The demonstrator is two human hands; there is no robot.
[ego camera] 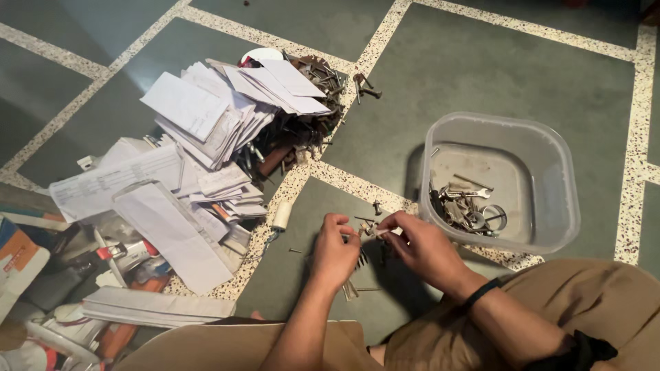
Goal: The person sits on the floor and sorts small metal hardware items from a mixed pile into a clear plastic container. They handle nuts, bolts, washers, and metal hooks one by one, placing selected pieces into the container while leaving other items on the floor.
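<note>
Both your hands meet low over the grey-green floor (412,82), your left hand (335,251) curled with its fingertips pinching a small metal piece (366,230), and your right hand (423,247) pinching the same cluster from the other side. Just to your right stands a clear plastic tub (550,148) holding loose metal hardware (464,206), while a heap of white papers (206,130) lies to your left, well apart from your hands.

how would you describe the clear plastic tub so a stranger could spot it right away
Start at the seated person's right hand; just beyond it on the green floor sits the clear plastic tub. It is square with rounded corners, holds a few metal bits, and is the only container, unlike the paper pile opposite.
</note>
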